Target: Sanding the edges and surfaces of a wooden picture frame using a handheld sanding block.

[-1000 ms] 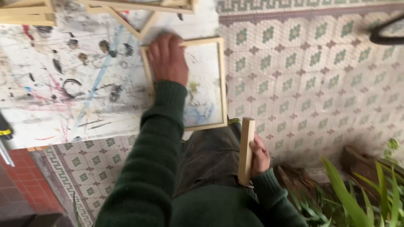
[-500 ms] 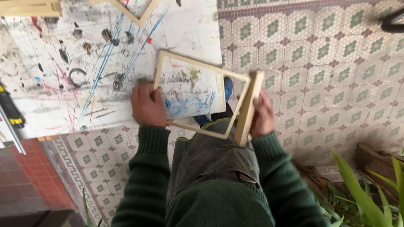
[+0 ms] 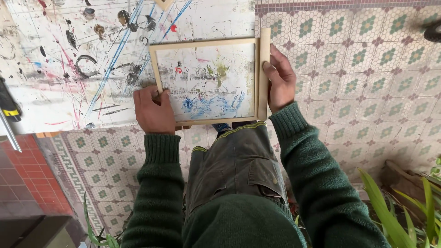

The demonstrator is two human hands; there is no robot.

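I hold a light wooden frame (image 3: 205,43) flat in front of me, over the edge of a paint-stained white board (image 3: 69,55). My left hand (image 3: 154,110) grips the frame's lower left corner. My right hand (image 3: 280,78) presses a separate wooden strip (image 3: 263,87) upright against the frame's right side. Through the frame's opening the board's blue and green paint marks show. Both arms wear dark green knitted sleeves.
Patterned floor tiles (image 3: 358,82) spread to the right and below. A black and yellow tool (image 3: 9,105) and a metal bar (image 3: 10,133) lie at the left edge. Green plant leaves (image 3: 395,216) stand at the lower right. Red tiles (image 3: 23,170) fill the lower left.
My left hand left the frame's top on the board and took its lower left corner. My right hand raised the loose strip from my side and set it against the frame's right edge.
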